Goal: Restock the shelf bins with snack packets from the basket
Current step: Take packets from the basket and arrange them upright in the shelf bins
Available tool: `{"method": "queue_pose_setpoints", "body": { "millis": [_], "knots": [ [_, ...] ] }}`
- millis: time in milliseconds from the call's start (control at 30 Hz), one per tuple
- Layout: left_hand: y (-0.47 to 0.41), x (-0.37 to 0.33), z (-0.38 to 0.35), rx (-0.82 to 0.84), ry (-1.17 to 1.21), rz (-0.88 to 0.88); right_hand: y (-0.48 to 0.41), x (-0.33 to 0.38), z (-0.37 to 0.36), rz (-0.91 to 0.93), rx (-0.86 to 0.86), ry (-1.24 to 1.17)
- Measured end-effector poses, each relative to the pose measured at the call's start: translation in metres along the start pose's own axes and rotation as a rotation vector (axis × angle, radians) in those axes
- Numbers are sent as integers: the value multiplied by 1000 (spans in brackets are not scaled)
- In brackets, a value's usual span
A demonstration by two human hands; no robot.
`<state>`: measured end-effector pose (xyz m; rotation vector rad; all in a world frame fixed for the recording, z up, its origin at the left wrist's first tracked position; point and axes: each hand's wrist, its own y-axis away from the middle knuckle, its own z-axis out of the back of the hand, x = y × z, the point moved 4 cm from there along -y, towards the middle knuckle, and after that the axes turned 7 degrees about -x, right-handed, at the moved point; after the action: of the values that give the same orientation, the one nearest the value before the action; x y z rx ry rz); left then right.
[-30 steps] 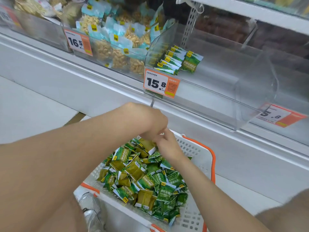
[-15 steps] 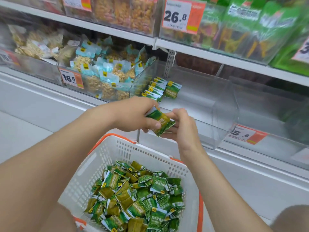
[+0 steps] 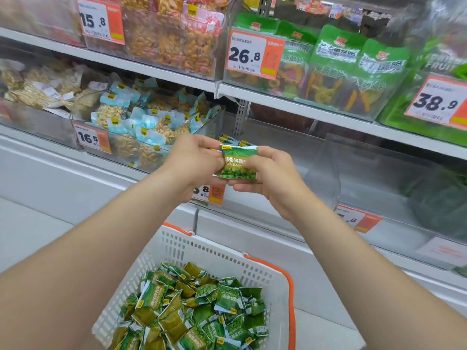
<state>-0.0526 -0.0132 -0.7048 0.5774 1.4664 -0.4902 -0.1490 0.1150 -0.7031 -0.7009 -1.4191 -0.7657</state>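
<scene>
**Glossy film, clear plastic, matt basket**

The green packet [image 3: 238, 161] is glossy printed film. The loose packets [image 3: 197, 311] share that shiny, crinkled film. The basket [image 3: 207, 251] is matt white perforated plastic; its handle [image 3: 292, 294] is smooth orange plastic. The bins [image 3: 326, 168] are clear, glossy hard plastic. The price tags [image 3: 252, 54] look like matt paper. The shelf [image 3: 141, 69] edge is smooth and white.
</scene>
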Motion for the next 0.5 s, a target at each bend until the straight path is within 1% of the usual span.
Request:
{"method": "queue_pose_setpoints", "body": {
  "millis": [67,100,133,200,233,267,333,400,500],
  "knots": [
    [-8,-4,0,-18,-123,-116,-8,4,2,0,14,82],
    [-12,-6,0,-25,-212,-187,-14,4,3,1,-22,122],
    [-17,-6,0,-42,-340,-284,-23,3,8,9,-88,165],
    [-27,-4,-4,-68,-689,-491,-48,-2,19,42,-258,297],
    [-31,-1,-8,-55,-859,-564,-61,-6,25,49,-327,383],
    [-35,4,-12,-19,-994,-599,-75,-10,29,41,-367,476],
    [-41,14,-19,79,-1152,-609,-100,-16,33,-3,-356,654],
    [-46,20,-25,151,-1193,-599,-123,-20,33,-35,-293,823],
    [-58,23,-25,170,-1197,-581,-153,-24,28,-24,-232,983]
  ]
}}
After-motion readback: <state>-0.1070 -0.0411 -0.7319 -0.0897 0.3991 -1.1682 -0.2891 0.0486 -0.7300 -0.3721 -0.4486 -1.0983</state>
